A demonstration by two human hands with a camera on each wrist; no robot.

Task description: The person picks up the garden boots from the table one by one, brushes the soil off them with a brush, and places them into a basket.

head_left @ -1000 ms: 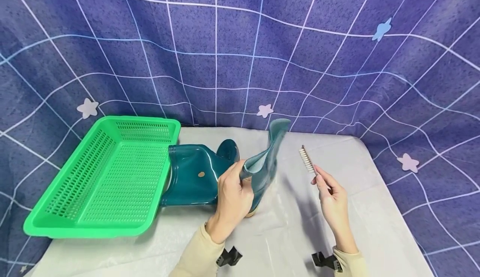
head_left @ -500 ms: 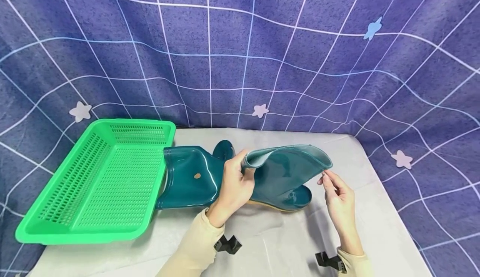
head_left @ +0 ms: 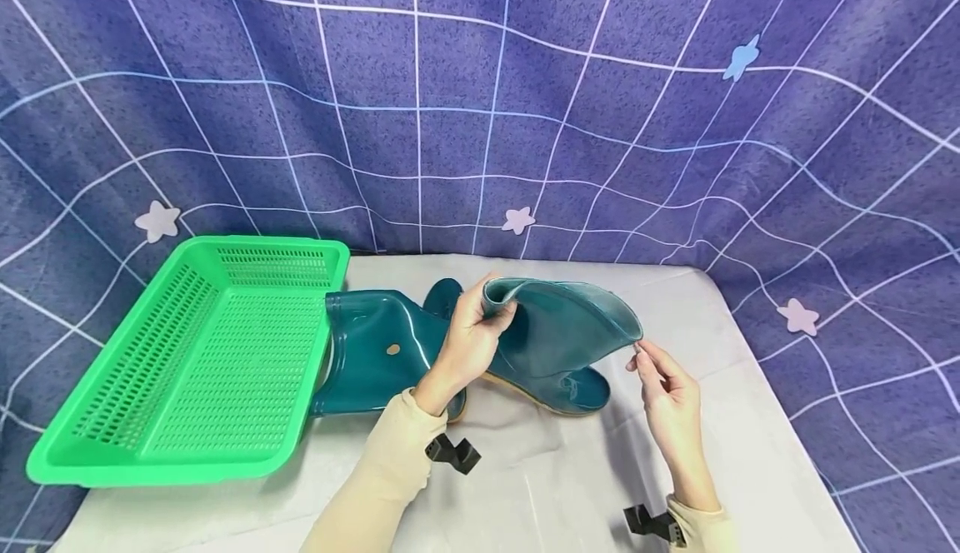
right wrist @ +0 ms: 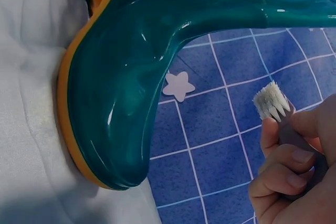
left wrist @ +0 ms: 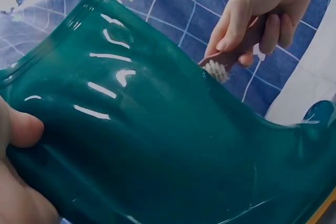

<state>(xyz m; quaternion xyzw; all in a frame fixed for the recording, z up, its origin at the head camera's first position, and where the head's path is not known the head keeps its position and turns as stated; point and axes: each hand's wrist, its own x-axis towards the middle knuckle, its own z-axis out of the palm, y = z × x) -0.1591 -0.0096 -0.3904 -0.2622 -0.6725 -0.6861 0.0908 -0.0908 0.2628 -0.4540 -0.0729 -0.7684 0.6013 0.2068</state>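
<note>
My left hand (head_left: 468,341) grips the top edge of a teal rubber boot (head_left: 570,332), thumb on the outer side of the shaft. The boot stands tilted, its toe pointing right and its orange-yellow sole toward the table. In my right hand (head_left: 667,391) is a brush (right wrist: 273,103) with pale bristles and a brownish handle, fingers curled round the handle. In the left wrist view the bristles are at the front of the boot shaft; the head view hides most of the brush behind the boot's rim. A second teal boot (head_left: 375,353) lies on its side left of my left hand.
A green perforated plastic basket (head_left: 300,445) stands at the left, against the lying boot's opening. White cloth covers the table (head_left: 540,486). Behind it hangs a blue curtain (head_left: 450,137) with a line grid and stars.
The held boot has turned, so its toe and shaft now face right. The brush, earlier in plain sight apart from the boot, is now at the front of the shaft.
</note>
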